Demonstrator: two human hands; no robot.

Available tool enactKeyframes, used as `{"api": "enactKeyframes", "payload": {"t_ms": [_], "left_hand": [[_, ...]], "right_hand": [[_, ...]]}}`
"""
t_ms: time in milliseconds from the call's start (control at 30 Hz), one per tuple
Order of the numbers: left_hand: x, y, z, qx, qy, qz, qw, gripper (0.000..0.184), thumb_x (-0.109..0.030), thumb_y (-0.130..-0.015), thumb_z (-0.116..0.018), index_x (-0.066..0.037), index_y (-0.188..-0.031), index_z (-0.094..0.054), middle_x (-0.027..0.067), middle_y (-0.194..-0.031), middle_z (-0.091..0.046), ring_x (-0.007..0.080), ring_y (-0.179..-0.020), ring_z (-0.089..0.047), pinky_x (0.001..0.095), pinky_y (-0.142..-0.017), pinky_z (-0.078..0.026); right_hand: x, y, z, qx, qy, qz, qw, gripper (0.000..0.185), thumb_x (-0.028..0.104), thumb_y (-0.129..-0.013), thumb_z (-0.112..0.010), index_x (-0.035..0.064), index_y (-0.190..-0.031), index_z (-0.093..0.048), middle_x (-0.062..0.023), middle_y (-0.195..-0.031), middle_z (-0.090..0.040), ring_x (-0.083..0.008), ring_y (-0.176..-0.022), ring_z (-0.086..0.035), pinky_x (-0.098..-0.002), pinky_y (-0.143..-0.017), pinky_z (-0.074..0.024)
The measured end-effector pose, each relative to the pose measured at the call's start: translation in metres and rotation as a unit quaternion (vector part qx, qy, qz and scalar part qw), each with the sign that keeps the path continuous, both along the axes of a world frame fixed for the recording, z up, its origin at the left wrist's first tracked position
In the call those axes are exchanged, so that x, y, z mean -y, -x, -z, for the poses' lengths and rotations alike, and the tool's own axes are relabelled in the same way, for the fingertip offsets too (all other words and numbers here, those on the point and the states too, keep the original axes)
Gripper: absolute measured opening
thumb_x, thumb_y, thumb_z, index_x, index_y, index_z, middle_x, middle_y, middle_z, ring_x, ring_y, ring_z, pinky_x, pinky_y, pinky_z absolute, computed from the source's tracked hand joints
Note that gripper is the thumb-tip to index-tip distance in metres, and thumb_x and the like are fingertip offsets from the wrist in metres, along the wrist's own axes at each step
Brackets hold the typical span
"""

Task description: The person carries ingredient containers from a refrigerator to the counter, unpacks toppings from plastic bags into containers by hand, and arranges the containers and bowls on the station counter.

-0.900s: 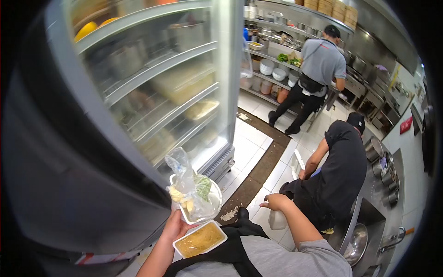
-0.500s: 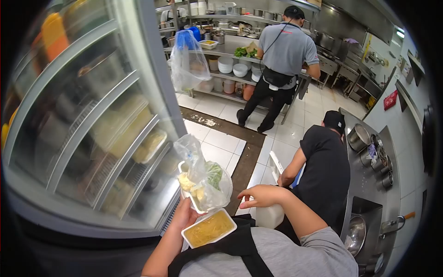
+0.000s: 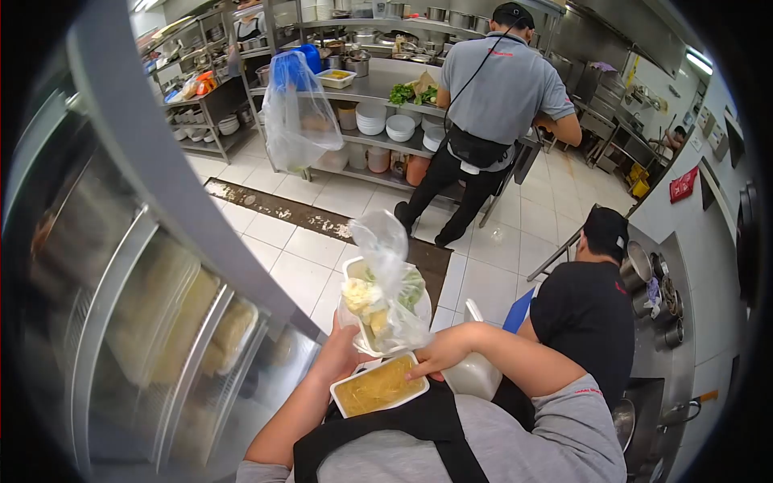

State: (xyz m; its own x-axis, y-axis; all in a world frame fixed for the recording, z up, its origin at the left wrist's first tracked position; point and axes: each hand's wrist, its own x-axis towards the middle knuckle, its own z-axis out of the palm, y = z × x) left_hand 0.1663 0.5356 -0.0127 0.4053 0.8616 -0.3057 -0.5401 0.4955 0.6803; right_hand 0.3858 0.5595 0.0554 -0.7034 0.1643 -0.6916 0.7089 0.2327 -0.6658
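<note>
I seem to be steadying a stacked load, my left hand (image 3: 343, 352) gripping the white container (image 3: 349, 266) of bagged food (image 3: 385, 241), my right hand (image 3: 444, 351) pinching the yellow-filled tray's (image 3: 378, 389) rim near my apron (image 3: 403, 420); shifting either calls for keeping both level.

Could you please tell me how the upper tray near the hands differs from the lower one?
The upper tray bears a clear bag, pale lumps and something green; the lower tray has yellow-brown strands.
The upper tray's load stands well above its rim, while the lower tray's looks fairly flat.
The upper tray is farther out; the lower tray is close to the black apron.
Both trays are white.
</note>
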Motion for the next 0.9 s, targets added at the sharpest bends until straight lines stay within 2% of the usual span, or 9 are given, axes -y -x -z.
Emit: {"api": "enactKeyframes", "payload": {"t_ms": [200,267,333,367,400,467,733,867,900], "left_hand": [[-0.081,0.008,0.037,0.092,0.055,-0.001,0.994,0.061,-0.022,-0.092,-0.044,-0.023,-0.143,-0.01,0.0134,-0.142,-0.027,0.0362,-0.127,-0.04,0.0564,-0.085,-0.05],[-0.101,0.01,0.039,0.087,0.063,-0.014,0.994,0.061,-0.023,-0.093,-0.044,-0.023,-0.143,-0.009,0.0131,-0.142,-0.027,0.0361,-0.127,-0.04,0.0575,-0.086,-0.049],[-0.128,0.007,0.028,0.086,0.065,-0.034,0.994,0.06,-0.025,-0.093,-0.043,-0.023,-0.143,-0.009,0.0128,-0.142,-0.027,0.0361,-0.127,-0.04,0.0586,-0.087,-0.048],[-0.14,0.003,0.022,0.033,0.044,-0.063,0.997,0.05,-0.032,-0.095,-0.041,-0.015,-0.139,-0.024,0.0132,-0.134,-0.041,0.0321,-0.116,-0.05,0.0507,-0.085,-0.051],[-0.153,-0.002,0.018,-0.021,0.024,-0.096,0.995,0.049,-0.039,-0.098,-0.039,-0.007,-0.135,-0.038,0.0136,-0.126,-0.054,0.0282,-0.105,-0.061,0.0427,-0.084,-0.054],[-0.181,-0.006,0.02,-0.012,0.024,-0.141,0.99,0.048,-0.038,-0.098,-0.039,-0.008,-0.135,-0.038,0.0137,-0.126,-0.054,0.0285,-0.106,-0.06,0.0431,-0.084,-0.054],[-0.302,-0.009,0.02,-0.031,0.039,-0.344,0.938,0.045,-0.034,-0.099,-0.033,-0.009,-0.137,-0.035,0.0124,-0.131,-0.05,0.0285,-0.114,-0.055,0.0433,-0.088,-0.052],[-0.36,0.026,0.016,-0.074,0.048,-0.416,0.905,0.049,-0.03,-0.096,-0.038,-0.019,-0.141,-0.022,0.0103,-0.135,-0.044,0.0269,-0.117,-0.051,0.0421,-0.085,-0.053],[-0.374,0.037,0.017,-0.067,0.045,-0.44,0.895,0.057,-0.028,-0.094,-0.043,-0.025,-0.142,-0.014,0.0105,-0.14,-0.034,0.03,-0.121,-0.046,0.0444,-0.087,-0.051]], "right_hand": [[-0.11,0.014,0.007,0.074,0.043,-0.083,0.993,0.052,0.049,-0.095,-0.038,0.0046,-0.092,-0.065,-0.0066,-0.07,-0.065,-0.0189,-0.072,-0.059,-0.0329,-0.076,-0.0448],[-0.139,0.016,0.012,0.07,0.103,-0.081,0.989,0.052,0.044,-0.095,-0.036,0.0037,-0.083,-0.067,-0.0064,-0.072,-0.066,-0.0197,-0.075,-0.06,-0.034,-0.077,-0.0447],[-0.173,0.018,0.013,0.065,0.092,-0.079,0.99,0.053,0.043,-0.095,-0.035,0.0031,-0.081,-0.067,-0.0063,-0.073,-0.066,-0.0201,-0.076,-0.06,-0.034,-0.077,-0.0445],[-0.19,0.017,0.014,0.063,0.081,-0.075,0.992,0.054,0.042,-0.095,-0.034,0.0025,-0.079,-0.067,-0.0062,-0.073,-0.066,-0.0205,-0.076,-0.06,-0.034,-0.077,-0.0444],[-0.208,0.017,0.017,0.065,0.081,-0.091,0.99,0.054,0.042,-0.095,-0.034,0.0025,-0.079,-0.067,-0.0062,-0.073,-0.066,-0.0205,-0.076,-0.06,-0.034,-0.077,-0.0444],[-0.245,0.016,0.02,0.025,0.054,-0.1,0.993,0.047,0.03,-0.09,-0.036,-0.0014,-0.073,-0.065,-0.0102,-0.067,-0.066,-0.0197,-0.068,-0.061,-0.035,-0.074,-0.0467],[-0.402,0.013,0.006,0.036,0.032,-0.191,0.98,0.048,0.031,-0.089,-0.036,-0.0018,-0.071,-0.066,-0.0099,-0.068,-0.067,-0.0211,-0.065,-0.061,-0.0353,-0.074,-0.0471],[-0.478,0.015,0.027,0.045,0.012,-0.173,0.984,0.05,0.031,-0.089,-0.037,-0.0008,-0.066,-0.068,-0.0101,-0.067,-0.067,-0.0214,-0.065,-0.062,-0.035,-0.074,-0.0478],[-0.497,0.016,0.028,0.023,0.019,-0.159,0.987,0.051,0.032,-0.09,-0.037,-0.0006,-0.066,-0.068,-0.0104,-0.066,-0.068,-0.0213,-0.066,-0.064,-0.035,-0.073,-0.0487]]}}
